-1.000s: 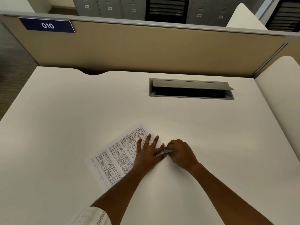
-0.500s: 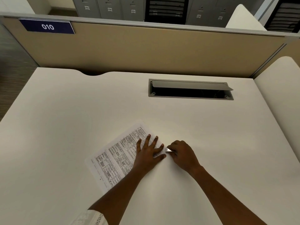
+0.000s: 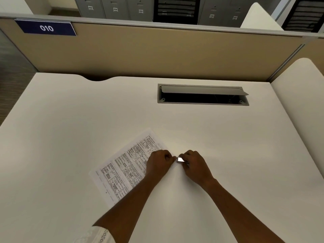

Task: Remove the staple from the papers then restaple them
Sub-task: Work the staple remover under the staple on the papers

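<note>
The printed papers [image 3: 128, 163] lie tilted on the white desk [image 3: 70, 120], partly under my left forearm. My left hand [image 3: 158, 163] sits on their right corner with its fingers curled and pinches the paper edge. Just to its right, my right hand [image 3: 194, 166] grips a small shiny metal tool [image 3: 180, 159], whose tip points at that corner. The staple itself is too small to make out.
A grey cable hatch [image 3: 203, 94] with its lid raised is set into the desk at the back right. A beige partition [image 3: 157, 53] with a "010" label closes the far edge. A second white desk [image 3: 301, 95] adjoins on the right.
My left hand lay flat with spread fingers on the papers; its fingers have now curled in at the corner. My right hand with the metal tool has stayed at the same corner.
</note>
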Available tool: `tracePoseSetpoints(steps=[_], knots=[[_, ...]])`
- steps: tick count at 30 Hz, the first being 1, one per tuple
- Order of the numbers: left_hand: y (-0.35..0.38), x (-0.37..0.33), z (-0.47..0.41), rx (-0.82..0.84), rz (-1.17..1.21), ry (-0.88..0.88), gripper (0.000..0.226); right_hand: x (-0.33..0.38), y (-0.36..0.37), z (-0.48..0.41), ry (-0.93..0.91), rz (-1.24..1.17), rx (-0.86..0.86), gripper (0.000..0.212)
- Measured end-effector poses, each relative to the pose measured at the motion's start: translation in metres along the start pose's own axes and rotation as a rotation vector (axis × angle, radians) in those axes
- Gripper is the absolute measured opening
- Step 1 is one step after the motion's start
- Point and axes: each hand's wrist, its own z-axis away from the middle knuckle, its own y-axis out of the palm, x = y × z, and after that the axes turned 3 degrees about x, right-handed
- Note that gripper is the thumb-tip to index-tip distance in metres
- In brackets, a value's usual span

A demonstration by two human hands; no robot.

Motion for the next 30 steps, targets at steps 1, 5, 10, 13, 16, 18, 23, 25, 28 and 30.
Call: tracePoseSetpoints(steps=[1,5,10,13,16,18,23,25,28,30], knots=[[0.001,-0.002,-0.001,0.014,-0.011,-0.022,0.017,0.0,0.0,0.001,0.0,0.003,0.0,0.029],[0.004,-0.004,-0.006,0.021,-0.033,-0.06,0.017,-0.003,0.001,0.002,0.006,0.0,-0.004,0.03],[0.004,0.0,-0.008,0.026,-0.034,-0.039,0.02,-0.003,0.002,0.003,0.005,0.008,-0.009,0.031],[0.004,0.002,-0.009,0.03,-0.038,-0.022,0.022,-0.003,0.002,0.003,-0.001,0.009,-0.029,0.031],[0.005,0.004,-0.008,0.027,-0.044,0.006,0.022,-0.003,0.003,0.003,-0.011,0.014,-0.037,0.03],[0.006,0.007,-0.007,0.017,-0.051,0.024,0.02,-0.002,0.003,0.003,-0.018,0.022,-0.041,0.028],[0.007,0.013,-0.007,-0.002,-0.087,0.092,0.012,-0.001,0.003,0.004,-0.032,0.058,-0.041,0.026],[0.005,0.016,-0.008,0.002,-0.098,0.143,0.024,0.0,0.003,0.004,-0.038,0.07,-0.043,0.028],[0.0,0.022,-0.009,0.048,-0.109,0.211,0.042,0.001,0.004,0.005,-0.048,0.092,-0.054,0.029],[-0.001,0.025,-0.009,0.1,-0.136,0.235,0.049,0.002,0.004,0.005,-0.06,0.125,-0.054,0.029]])
